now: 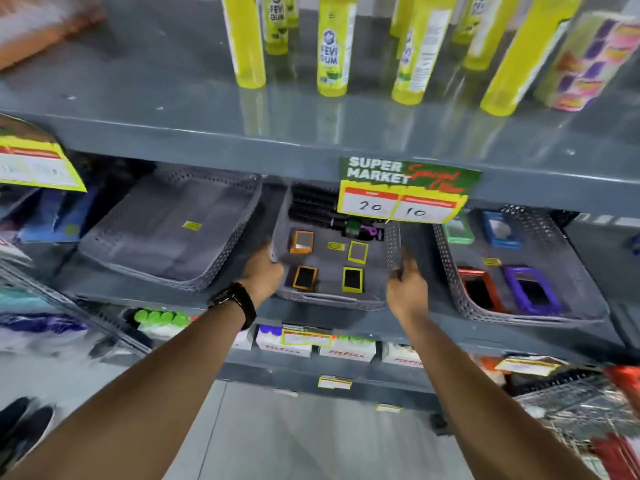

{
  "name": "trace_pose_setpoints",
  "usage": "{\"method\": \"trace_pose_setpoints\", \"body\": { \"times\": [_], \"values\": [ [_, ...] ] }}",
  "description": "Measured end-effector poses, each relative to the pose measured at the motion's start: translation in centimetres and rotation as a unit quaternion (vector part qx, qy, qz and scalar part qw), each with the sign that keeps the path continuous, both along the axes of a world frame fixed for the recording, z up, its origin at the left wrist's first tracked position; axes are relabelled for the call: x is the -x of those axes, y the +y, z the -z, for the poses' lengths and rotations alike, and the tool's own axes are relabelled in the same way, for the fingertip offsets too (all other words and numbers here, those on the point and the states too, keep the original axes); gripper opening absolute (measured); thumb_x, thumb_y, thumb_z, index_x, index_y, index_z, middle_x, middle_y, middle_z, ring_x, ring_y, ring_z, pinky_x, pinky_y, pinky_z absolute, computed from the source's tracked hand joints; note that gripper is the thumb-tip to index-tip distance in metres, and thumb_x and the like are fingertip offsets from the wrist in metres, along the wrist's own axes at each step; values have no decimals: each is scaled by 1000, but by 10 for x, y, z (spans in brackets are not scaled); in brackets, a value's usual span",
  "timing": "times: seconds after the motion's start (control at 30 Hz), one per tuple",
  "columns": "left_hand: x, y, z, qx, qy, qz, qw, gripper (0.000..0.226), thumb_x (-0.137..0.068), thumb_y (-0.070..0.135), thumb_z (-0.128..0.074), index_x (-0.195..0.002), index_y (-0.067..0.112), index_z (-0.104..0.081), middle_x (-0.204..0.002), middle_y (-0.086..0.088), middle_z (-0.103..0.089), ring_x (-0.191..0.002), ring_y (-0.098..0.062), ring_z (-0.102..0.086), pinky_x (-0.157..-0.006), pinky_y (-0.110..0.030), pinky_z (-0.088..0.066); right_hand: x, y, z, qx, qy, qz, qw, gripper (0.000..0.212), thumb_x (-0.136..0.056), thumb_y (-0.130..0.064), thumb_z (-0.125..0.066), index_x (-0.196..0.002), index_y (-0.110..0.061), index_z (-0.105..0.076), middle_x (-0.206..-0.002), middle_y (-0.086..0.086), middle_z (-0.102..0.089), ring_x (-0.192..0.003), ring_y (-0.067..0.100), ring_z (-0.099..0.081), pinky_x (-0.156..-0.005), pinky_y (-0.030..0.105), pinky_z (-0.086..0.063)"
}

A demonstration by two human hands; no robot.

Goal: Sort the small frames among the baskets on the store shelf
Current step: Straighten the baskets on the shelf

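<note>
Three grey perforated baskets sit on the middle shelf. The left basket (221,233) holds only a yellow sticker. In the middle basket (332,299) lie two orange frames (302,242) and two yellow frames (353,279), with hair brushes behind them. My left hand (265,271) grips that basket's left wall. My right hand (406,284) touches its right wall with fingers partly spread. The right basket (446,265) contains a green frame (459,231), a blue frame (501,229), a red frame (479,289) and a purple frame (531,289).
A green and yellow price sign (405,192) hangs from the upper shelf edge over the middle basket's back. Yellow glue bottles (333,50) stand on the upper shelf. Boxes (346,351) fill the shelf below. A shoe (24,427) shows at the lower left.
</note>
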State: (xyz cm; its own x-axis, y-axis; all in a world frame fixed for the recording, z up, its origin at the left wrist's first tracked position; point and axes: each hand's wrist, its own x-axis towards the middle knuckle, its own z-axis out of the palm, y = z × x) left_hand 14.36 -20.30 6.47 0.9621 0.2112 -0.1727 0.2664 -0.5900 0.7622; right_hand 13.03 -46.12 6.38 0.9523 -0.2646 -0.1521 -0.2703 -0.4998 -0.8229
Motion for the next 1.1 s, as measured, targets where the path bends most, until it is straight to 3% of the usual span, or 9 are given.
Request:
{"method": "trace_pose_setpoints", "body": {
  "times": [0.13, 0.23, 0.33, 0.43, 0.5, 0.6, 0.73, 0.93, 1.1],
  "values": [
    [1, -3, 10, -9, -4, -15, 1000, 56, -91, -2, -45, -145, 15, -43, -141, -16, -53, -128, -37, -49, -106, -42, -41, -6, -2, 1, 29, -6, 8, 1000, 60, -97, -3, -36, -153, -22, -28, -101, 13, -62, -59, 20, -55, -51, 25, -39],
    [-1, -2, 15, -13, -25, -5, 1000, 57, -91, 0, -45, -145, 16, -40, -145, -14, -49, -134, -35, -43, -113, -47, -35, -9, -4, 0, 40, -4, 4, 999, 61, -96, -3, -35, -154, -23, -27, -94, 8, -54, -64, 24, -57, -56, 28, -41],
    [0, -4, 14, -9, -22, -4, 1000, 66, -91, 1, -44, -152, 22, -30, -153, -12, -40, -138, -35, -39, -113, -42, -34, -8, -4, -1, 49, 2, 0, 999, 60, -97, -5, -36, -154, -23, -28, -99, 11, -59, -71, 26, -57, -63, 29, -43],
    [3, -4, 3, -4, -26, -17, 1000, 67, -98, 5, -45, -157, 19, -17, -159, -11, -28, -136, -32, -42, -97, -26, -34, -5, 1, -3, 73, -47, 5, 996, 56, -99, -18, -46, -152, -16, -30, -142, 13, -53, -125, 33, -52, -99, 36, -45],
    [6, 5, -8, -3, -70, -21, 997, 63, -101, 15, -49, -156, 13, -19, -162, -10, -25, -142, -29, -34, -107, -29, -31, -4, 11, -6, 88, -104, -6, 991, 58, -98, -22, -53, -151, -10, -33, -156, 11, -37, -145, 27, -32, -117, 38, -30],
    [6, 40, -26, -10, -125, -14, 992, 60, -99, 22, -57, -151, 9, -32, -156, -11, -35, -142, -27, -35, -117, -36, -29, -8, 35, -17, 115, -166, -37, 979, 58, -94, -23, -57, -147, -9, -38, -154, 12, -39, -146, 27, -30, -117, 42, -31],
    [4, 103, -48, -57, -160, -31, 985, 58, -96, 22, -62, -146, 6, -40, -149, -16, -45, -133, -31, -47, -112, -44, -38, -15, 83, -33, 146, -200, -53, 967, 51, -92, -24, -63, -135, -1, -50, -136, 21, -54, -128, 37, -49, -96, 39, -45],
    [0, 209, -41, -175, -132, -62, 974, 47, -78, 35, -51, -118, 13, -63, -118, -16, -65, -108, -39, -60, -90, -50, -51, -22, 173, -28, 121, -229, -146, 955, 63, -92, -26, -60, -146, -1, -39, -150, 19, -43, -140, 34, -39, -114, 43, -36],
    [18, 264, -30, -218, -29, -153, 963, 60, -89, 39, -60, -140, 13, -43, -142, -19, -47, -130, -39, -41, -105, -50, -39, -2, 246, -18, 74, -210, -208, 953, 66, -94, -30, -62, -150, -9, -33, -157, 10, -36, -146, 24, -31, -119, 36, -27]
  ]
}}
